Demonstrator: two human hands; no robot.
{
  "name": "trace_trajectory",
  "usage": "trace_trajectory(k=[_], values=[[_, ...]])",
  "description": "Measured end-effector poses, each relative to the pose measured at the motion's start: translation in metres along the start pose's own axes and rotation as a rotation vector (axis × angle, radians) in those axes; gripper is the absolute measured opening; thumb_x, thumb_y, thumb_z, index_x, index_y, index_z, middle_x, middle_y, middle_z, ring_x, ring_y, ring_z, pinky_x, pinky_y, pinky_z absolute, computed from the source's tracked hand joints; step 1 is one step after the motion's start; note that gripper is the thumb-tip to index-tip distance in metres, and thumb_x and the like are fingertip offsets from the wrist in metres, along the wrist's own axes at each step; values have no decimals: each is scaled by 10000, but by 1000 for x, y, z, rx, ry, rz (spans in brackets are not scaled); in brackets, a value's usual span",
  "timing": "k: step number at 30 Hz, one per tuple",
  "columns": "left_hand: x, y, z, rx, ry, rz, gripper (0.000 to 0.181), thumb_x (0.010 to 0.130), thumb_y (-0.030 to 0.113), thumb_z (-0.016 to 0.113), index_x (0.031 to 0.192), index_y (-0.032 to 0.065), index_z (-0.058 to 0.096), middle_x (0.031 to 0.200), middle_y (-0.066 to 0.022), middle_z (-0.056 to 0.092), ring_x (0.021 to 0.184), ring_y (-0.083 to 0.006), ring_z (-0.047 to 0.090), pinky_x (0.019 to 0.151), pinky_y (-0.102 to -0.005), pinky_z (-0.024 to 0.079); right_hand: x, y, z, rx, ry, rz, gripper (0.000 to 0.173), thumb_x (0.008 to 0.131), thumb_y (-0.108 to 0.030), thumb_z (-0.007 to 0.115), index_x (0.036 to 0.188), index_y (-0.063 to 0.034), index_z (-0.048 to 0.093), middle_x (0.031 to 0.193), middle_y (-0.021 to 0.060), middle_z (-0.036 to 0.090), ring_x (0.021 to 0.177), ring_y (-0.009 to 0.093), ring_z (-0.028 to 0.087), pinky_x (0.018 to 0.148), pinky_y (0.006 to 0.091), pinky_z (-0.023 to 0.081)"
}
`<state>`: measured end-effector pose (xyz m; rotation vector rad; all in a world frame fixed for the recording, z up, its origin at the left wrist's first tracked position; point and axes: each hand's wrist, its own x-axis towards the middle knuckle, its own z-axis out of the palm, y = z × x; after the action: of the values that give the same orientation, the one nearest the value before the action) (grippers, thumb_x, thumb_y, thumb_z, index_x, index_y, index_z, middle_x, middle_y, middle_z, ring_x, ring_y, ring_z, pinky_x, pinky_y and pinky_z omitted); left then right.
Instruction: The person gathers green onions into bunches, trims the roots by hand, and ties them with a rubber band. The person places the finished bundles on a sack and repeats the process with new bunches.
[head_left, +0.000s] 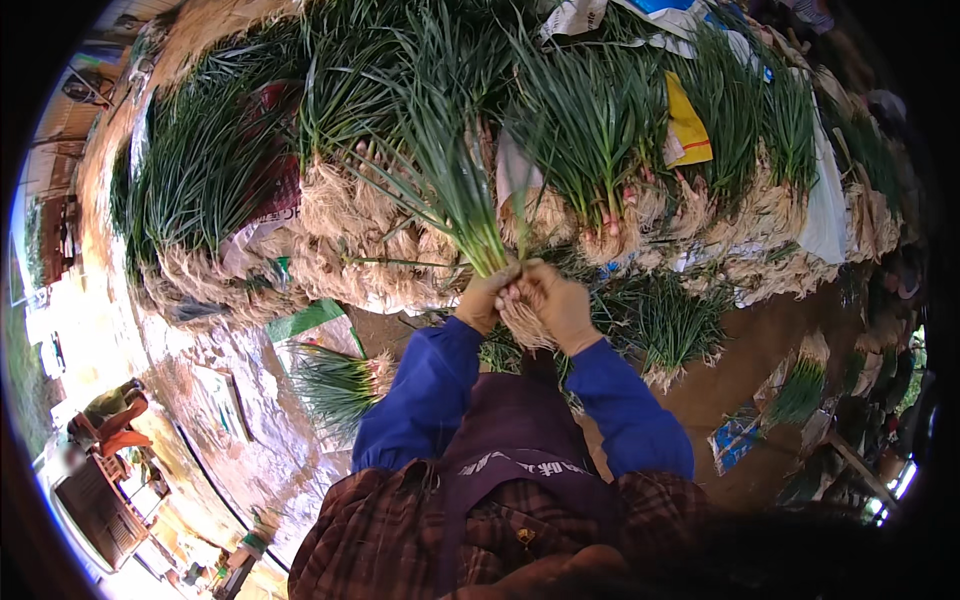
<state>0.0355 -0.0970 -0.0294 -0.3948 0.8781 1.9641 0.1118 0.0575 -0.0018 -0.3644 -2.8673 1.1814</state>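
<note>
My left hand (484, 294) is closed round the base of a bunch of green garlic plants (480, 225), its leaves pointing up and away from me. My right hand (556, 300) touches the same bunch at the bulbs, with its fingers bent over the pale hanging roots. Whether those fingers grip the roots or the stems cannot be told. Both hands seem to wear tan gloves, below blue sleeves. Just beyond them lies a long heap of rooted garlic plants (360, 202), roots towards me.
A smaller bunch (337, 382) lies on a printed sack at the left. More plants (667, 322) rest on the ground at the right, near a blue printed bag (735, 442). A yellow bag (687, 124) and white sacking lie among the heap. A person (116, 420) is at the far left.
</note>
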Motion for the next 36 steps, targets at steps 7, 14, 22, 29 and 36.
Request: trace_trajectory(k=[7, 14, 22, 29, 36], values=[[-45, 22, -4, 420, 153, -148, 181, 922, 154, 572, 964, -19, 609, 800, -97, 661, 624, -154, 630, 576, -251, 526, 16, -13, -15, 693, -205, 338, 448, 933, -378, 580, 1263, -78, 537, 716, 13, 609, 582, 58, 526, 534, 230, 454], [-68, 18, -24, -238, -33, -229, 217, 945, 256, 558, 935, 39, 565, 706, -45, 569, 589, -121, 522, 524, -241, 445, 21, -36, 34, 277, -198, -30, 389, 924, -392, 586, 944, -16, 682, 671, 30, 653, 626, 103, 617, 569, 284, 476], [-78, 27, -33, -204, 42, -214, 295, 953, 325, 524, 1028, 44, 576, 818, -88, 634, 666, -189, 613, 612, -308, 530, 29, -11, 50, 1128, -570, 343, 522, 941, -419, 553, 1310, -65, 455, 1137, 71, 610, 826, 139, 613, 727, 280, 490], [-75, 36, -49, 103, 257, -379, 408, 946, 427, 497, 797, 58, 589, 591, -110, 578, 560, -216, 628, 505, -299, 518, -4, -36, 51, 496, -497, -3, 316, 897, -329, 609, 1010, -34, 609, 823, 71, 637, 787, 180, 613, 699, 315, 489], [-80, 33, -33, -149, 136, -382, 313, 931, 391, 545, 1013, 88, 547, 1010, -215, 667, 522, -175, 594, 413, -256, 463, 9, 40, 63, -461, -345, 163, 321, 861, -247, 606, 1086, -24, 549, 858, 129, 644, 825, 293, 630, 724, 394, 498]])
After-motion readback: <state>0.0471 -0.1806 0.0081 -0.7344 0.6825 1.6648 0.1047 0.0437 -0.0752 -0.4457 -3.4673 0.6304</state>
